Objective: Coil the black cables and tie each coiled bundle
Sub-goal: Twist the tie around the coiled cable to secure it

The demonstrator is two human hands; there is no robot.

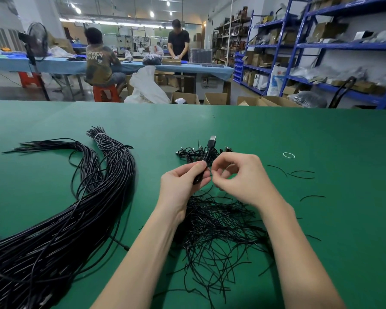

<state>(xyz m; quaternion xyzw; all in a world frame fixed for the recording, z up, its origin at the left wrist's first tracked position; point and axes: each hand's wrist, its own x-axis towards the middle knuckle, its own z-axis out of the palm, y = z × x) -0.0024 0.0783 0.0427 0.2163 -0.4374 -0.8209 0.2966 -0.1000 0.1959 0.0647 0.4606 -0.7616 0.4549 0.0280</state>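
My left hand (183,181) grips a coiled black cable (206,159) above the green table (276,130), and the cable's USB plug sticks up past my fingers. My right hand (239,177) is right beside it, fingers curled and pinching a thin black tie at the coil. A loose heap of thin black ties (216,228) lies under my wrists. Behind my hands sits a small pile of coiled cables (187,153). A thick bundle of long black cables (60,219) sweeps across the left of the table.
A few stray black ties (301,175) and a white rubber band (288,155) lie to the right. Beyond the table's far edge are cardboard boxes (215,98), blue shelving (321,45) and two people at a blue bench.
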